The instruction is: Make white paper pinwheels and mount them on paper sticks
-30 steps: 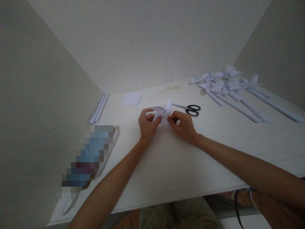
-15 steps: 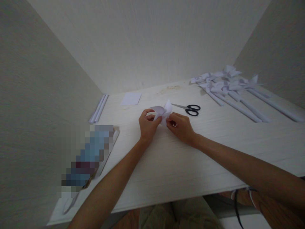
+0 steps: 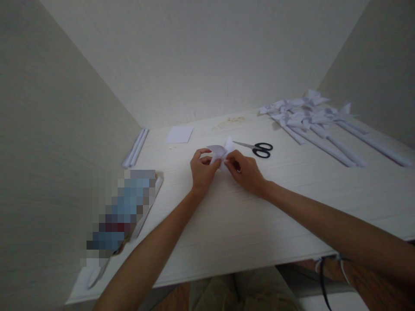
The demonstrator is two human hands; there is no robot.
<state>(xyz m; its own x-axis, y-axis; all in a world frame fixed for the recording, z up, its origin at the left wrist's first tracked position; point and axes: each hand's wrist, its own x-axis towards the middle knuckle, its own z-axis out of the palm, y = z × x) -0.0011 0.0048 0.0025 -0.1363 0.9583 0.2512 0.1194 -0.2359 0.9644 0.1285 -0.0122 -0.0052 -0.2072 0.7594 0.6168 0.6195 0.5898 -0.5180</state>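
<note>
Both hands meet over the middle of the white bench [image 3: 246, 224], working one small piece of folded white paper [image 3: 221, 152].

Left hand [image 3: 201, 170]: fingers curled, thumb and forefinger pinched on the left edge of the folded paper. Grip closed on the paper.

Right hand [image 3: 245, 171]: fingertips pressed to the right side of the same paper, thumb tucked under and partly hidden. Grip closed on the paper too, the two hands almost touching at the fingertips.

Folded paper: held just above the bench surface, or resting on it; cannot tell which. Two pointed flaps stand up behind the fingers, one rounded to the left, one sharper to the right.

Surroundings:
- Black-handled scissors [image 3: 258, 148] lie flat just beyond the right hand, blades pointing left toward the paper, not touched.
- A flat square sheet of white paper [image 3: 179, 134] lies farther back, left of centre, apart from the hands.
- Two rolled white paper sticks [image 3: 135, 147] lie side by side against the left wall.
- A pile of finished paper pinwheels [image 3: 311, 116] on long rolled stems lies at the far right, well apart from the hands.
- A blurred-out object [image 3: 121, 211] sits at the near left edge of the bench.
</note>
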